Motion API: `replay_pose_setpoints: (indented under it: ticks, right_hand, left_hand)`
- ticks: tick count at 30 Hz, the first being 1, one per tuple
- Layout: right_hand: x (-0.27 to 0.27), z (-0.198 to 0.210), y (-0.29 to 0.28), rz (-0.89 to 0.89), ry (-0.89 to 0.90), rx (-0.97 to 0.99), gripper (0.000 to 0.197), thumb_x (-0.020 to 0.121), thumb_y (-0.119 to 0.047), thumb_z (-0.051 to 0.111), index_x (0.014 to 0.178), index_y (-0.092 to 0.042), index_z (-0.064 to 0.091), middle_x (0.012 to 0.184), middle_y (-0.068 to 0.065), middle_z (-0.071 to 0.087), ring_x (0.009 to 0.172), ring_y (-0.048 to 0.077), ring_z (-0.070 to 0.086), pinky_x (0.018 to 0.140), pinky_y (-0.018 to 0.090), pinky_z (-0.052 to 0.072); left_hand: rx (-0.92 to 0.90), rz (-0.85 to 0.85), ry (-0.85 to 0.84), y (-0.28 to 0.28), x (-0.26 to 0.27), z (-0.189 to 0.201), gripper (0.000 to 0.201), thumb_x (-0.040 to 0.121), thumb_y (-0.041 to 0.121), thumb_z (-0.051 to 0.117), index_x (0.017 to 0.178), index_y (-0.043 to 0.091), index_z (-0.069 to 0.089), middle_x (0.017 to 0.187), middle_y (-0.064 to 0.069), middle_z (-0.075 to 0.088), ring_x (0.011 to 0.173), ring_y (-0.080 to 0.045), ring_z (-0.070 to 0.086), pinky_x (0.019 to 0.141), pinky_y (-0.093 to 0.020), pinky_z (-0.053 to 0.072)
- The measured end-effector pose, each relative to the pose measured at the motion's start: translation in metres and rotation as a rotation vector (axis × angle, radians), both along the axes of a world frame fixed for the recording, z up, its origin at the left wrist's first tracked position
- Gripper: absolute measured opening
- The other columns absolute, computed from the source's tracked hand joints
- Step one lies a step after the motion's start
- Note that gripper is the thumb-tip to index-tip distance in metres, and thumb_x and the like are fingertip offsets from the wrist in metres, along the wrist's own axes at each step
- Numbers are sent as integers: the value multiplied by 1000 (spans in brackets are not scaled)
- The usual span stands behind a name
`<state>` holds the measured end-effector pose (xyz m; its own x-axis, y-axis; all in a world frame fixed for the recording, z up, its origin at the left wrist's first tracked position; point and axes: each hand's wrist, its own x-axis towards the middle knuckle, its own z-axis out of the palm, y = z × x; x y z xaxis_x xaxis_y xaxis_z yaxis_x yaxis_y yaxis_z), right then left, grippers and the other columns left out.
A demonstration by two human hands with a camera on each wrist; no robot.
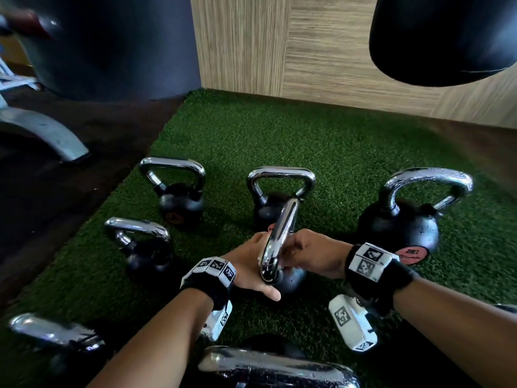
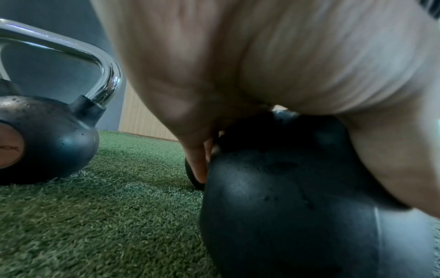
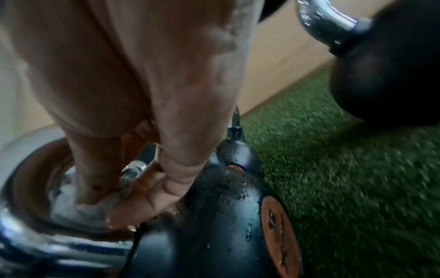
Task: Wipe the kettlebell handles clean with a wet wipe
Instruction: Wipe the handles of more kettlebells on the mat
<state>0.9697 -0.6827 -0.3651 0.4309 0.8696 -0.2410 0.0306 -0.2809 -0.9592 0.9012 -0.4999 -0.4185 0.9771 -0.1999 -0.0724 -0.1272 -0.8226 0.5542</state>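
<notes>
Two hands are closed in on one kettlebell (image 1: 289, 278), which is stood on the green turf (image 1: 279, 135) directly beneath and between them, its chrome handle (image 1: 277, 242) turned edge-on so both sides can be reached. The left hand (image 1: 249, 264) is laid against the black ball with fingers extended and nothing gripped, apparently to keep the weight from rolling. The right hand (image 3: 133, 169) is curled round the wet wipe (image 3: 78, 208), which is pinched against the handle's inner curve near its base, seemingly to rub that spot. Several other kettlebells are left standing beyond and beside the hands, apart from them.
</notes>
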Motion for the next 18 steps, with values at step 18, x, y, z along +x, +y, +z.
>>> replay_pose_setpoints:
  ticks: [18]
  right_hand:
    - [6,-25,0,-476,699,429,33,83,5,59,115,12,64,127,28,62,98,26,71,89,27,59]
  left_hand:
    - [-18,-25,-63,-1,-3,-1,121,55,42,97,151,33,24,117,34,21,131,-4,27,117,-22,27]
